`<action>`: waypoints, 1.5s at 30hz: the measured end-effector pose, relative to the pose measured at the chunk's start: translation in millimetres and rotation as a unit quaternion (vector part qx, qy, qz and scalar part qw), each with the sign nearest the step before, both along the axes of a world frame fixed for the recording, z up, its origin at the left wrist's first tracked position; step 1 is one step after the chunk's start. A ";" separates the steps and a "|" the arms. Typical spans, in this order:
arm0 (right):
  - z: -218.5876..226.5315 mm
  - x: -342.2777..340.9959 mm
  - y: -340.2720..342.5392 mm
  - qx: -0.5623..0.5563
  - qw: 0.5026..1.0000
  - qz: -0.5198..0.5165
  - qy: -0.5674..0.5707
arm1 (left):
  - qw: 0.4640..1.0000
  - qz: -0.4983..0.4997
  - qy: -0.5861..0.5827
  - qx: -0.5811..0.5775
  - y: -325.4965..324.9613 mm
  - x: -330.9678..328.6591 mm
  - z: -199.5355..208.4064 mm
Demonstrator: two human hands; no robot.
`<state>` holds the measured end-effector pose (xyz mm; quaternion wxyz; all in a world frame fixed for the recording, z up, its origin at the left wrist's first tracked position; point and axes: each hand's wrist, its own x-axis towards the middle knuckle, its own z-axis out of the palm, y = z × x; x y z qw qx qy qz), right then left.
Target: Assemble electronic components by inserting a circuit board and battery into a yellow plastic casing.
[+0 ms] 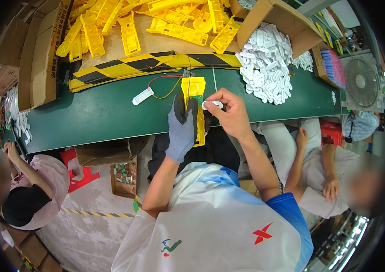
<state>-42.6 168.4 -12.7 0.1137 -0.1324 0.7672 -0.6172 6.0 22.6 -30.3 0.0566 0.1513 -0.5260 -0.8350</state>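
Observation:
My left hand (181, 129), in a grey glove with black fingers, is wrapped round a long yellow plastic housing (194, 85) held upright at the table's near edge. A small green circuit board (198, 99) shows inside the housing. Between thumb and fingertips, my bare right hand (233, 113) pinches a small white oval plastic piece (212, 105) close beside the board. On the green table, left of the housing, lies another white oval piece (143, 96); a red wire and a yellow wire run from it toward the housing's top.
Yellow housings (179, 31) are heaped behind a black-and-yellow striped barrier (133, 65). White plastic pieces (267, 63) spill from a cardboard box (287, 22) at the right. A long cardboard box (38, 59) stands at the left. People sit on both sides; a fan (361, 79) is far right.

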 end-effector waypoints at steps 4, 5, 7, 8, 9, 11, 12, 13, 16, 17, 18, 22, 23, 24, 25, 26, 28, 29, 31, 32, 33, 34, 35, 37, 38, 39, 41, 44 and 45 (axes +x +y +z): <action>11.9 1.9 -2.9 0.020 1.000 -0.009 0.018 | 0.996 -0.003 0.029 -0.088 -0.5 0.8 -3.5; 13.0 1.7 -2.5 0.023 0.999 -0.010 0.024 | 0.998 -0.014 0.009 -0.057 -0.3 1.0 1.4; 10.2 -2.8 -0.1 -0.006 1.000 0.003 0.018 | 0.999 -0.047 -0.012 -0.021 -4.5 0.7 7.0; 9.5 -3.7 1.7 -0.034 0.999 0.018 0.011 | 0.996 -0.077 -0.035 0.016 -6.2 0.6 8.3; 11.4 -2.2 4.2 -0.036 0.999 0.022 0.012 | 0.997 -0.074 -0.035 0.013 -7.1 2.3 6.4; 19.6 -2.4 14.8 -0.136 0.970 0.072 -0.190 | 0.996 -0.036 -0.015 0.081 -3.4 1.2 2.0; 18.0 0.2 17.7 -0.136 0.969 0.077 -0.190 | 0.996 -0.030 -0.014 0.080 -2.1 0.0 2.4; 12.9 3.2 19.8 -0.156 0.965 0.078 -0.196 | 0.998 -0.028 0.007 0.060 -1.7 -2.3 2.7; -1.3 1.1 16.2 -0.151 0.967 0.079 -0.189 | 0.999 -0.034 0.012 0.016 -4.8 -0.7 6.7; -6.0 -1.2 16.2 -0.149 0.970 0.068 -0.181 | 0.997 -0.055 -0.005 0.053 -5.7 1.5 9.5; -7.1 -2.6 14.8 -0.147 0.972 0.059 -0.173 | 0.993 -0.074 -0.022 0.089 -7.0 3.3 11.6; -5.6 -6.7 13.9 -0.135 0.978 0.105 -0.117 | 0.999 -0.049 0.011 0.019 -7.2 0.0 9.4; -4.6 -8.1 14.2 -0.123 0.976 0.119 -0.132 | 0.999 -0.048 0.011 0.020 -7.0 0.1 9.0; -3.2 -9.3 14.8 -0.112 0.974 0.133 -0.147 | 0.999 -0.044 0.015 0.018 -6.4 0.4 9.0; -0.5 -10.6 16.2 -0.111 0.974 0.133 -0.148 | 0.999 -0.040 0.018 0.015 -5.6 0.8 8.7; 3.2 -12.0 17.6 -0.088 0.973 0.150 -0.153 | 0.999 -0.039 0.017 0.016 -2.8 1.1 6.3; 4.9 -12.5 15.6 -0.063 0.971 0.167 -0.158 | 0.997 0.026 0.054 -0.047 3.0 1.3 -2.7; 3.5 -10.8 11.3 -0.094 0.972 0.154 -0.147 | 0.997 0.027 0.053 -0.047 1.8 3.8 -8.4; 0.0 -9.0 7.0 -0.125 0.973 0.141 -0.136 | 0.998 -0.046 0.011 -0.051 -2.0 7.4 -14.3; -2.2 -7.0 6.2 -0.152 0.971 0.122 -0.138 | 0.998 -0.046 0.011 -0.050 0.2 8.1 -16.6; -2.9 -4.6 5.1 -0.180 0.968 0.103 -0.140 | 0.997 -0.028 0.029 -0.070 2.5 9.1 -13.9; -2.2 -3.4 4.9 -0.179 0.968 0.103 -0.142 | 0.995 -0.011 0.047 -0.089 3.7 9.4 -12.1; -0.3 -2.7 5.0 -0.168 0.972 0.085 -0.143 | 0.993 -0.015 0.034 -0.109 3.3 9.3 -12.2; 1.6 -1.8 5.0 -0.154 0.975 0.066 -0.146 | 0.989 -0.001 0.053 -0.138 4.6 8.0 -11.4; 1.4 -1.6 5.6 -0.154 0.974 0.068 -0.152 | 0.983 0.014 0.073 -0.167 5.5 7.3 -10.9; 1.6 -2.1 7.0 -0.156 0.972 0.070 -0.158 | 0.983 0.013 0.073 -0.167 5.0 5.4 -7.8; 3.5 1.7 6.3 -0.158 0.973 0.066 -0.153 | 0.959 0.021 0.133 -0.251 1.8 2.1 -1.4; 3.2 8.9 2.6 -0.156 0.976 0.058 -0.140 | 0.952 0.016 0.119 -0.282 2.6 3.3 -2.6; 1.5 11.5 3.0 -0.151 0.980 0.056 -0.119 | 0.952 0.015 0.120 -0.281 2.9 3.7 -3.2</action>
